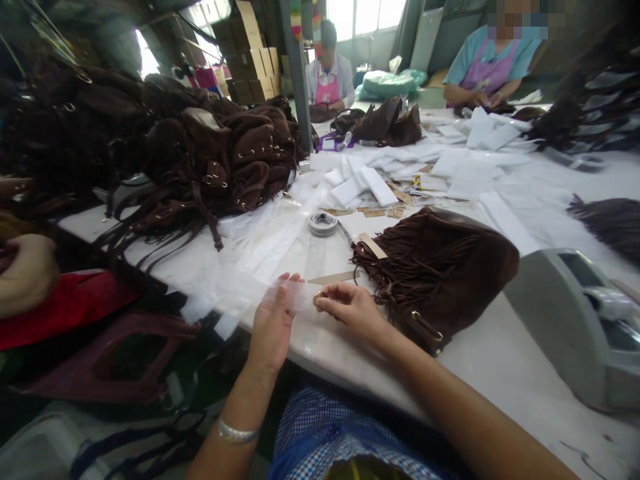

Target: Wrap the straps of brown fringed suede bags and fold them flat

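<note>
My left hand [277,317] has its thumb over a thin translucent sheet [303,295], with the fingers extended behind it. At the sheet's right end, my right hand [350,310] pinches a small brass-coloured metal piece [317,299], perhaps a ring; most of it is hidden by the fingertips. Just right of that hand lies a dark brown fringed bag [445,260] with metal eyelets and a tan tag [373,246] on its fringe. Beyond the hands, a wrapped coiled strap [323,225] rests on the white table [345,360].
Brown bags [240,147] are heaped at the left. White foam pieces [377,186] and tan cards cover the table's middle. A grey tape dispenser [575,327] stands at the right. Two people in aprons sit across the table; another person's hand [30,273] shows at the left edge.
</note>
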A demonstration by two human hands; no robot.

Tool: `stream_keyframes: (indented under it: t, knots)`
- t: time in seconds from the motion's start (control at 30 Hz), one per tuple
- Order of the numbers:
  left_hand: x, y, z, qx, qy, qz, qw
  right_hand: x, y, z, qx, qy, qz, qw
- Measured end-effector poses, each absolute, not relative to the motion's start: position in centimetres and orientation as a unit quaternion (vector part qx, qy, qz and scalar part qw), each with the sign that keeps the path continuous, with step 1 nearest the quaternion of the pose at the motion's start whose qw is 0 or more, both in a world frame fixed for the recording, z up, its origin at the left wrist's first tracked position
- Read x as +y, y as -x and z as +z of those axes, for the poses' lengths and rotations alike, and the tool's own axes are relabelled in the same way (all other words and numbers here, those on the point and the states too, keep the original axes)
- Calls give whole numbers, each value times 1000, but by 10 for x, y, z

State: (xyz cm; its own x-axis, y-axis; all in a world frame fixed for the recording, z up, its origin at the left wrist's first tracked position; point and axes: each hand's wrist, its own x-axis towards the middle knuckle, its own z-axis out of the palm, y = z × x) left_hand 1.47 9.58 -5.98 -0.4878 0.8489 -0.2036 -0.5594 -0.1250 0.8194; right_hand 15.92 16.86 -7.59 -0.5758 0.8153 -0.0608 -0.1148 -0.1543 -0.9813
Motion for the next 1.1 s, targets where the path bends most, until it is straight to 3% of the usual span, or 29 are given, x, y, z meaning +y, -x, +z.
stream_keyframes:
  t: [0.17,0.37,0.53,0.63,1.1]
  knots:
    - [96,-31,-67,494,-219,662,519,166,-158,-80,-555,309,676,372]
    - [109,-16,-72,493,-119,707,493,164,-163,-75,-640,336,588,362]
    - [109,-3,-72,504,-83,707,490,168,-164,-75,-593,330,670,303]
    - [107,-1,-71,491,-61,703,511,168,-164,-72,-563,336,678,331]
    - [103,-13,-69,500,-53,672,544,159,-165,-70,-694,330,488,414]
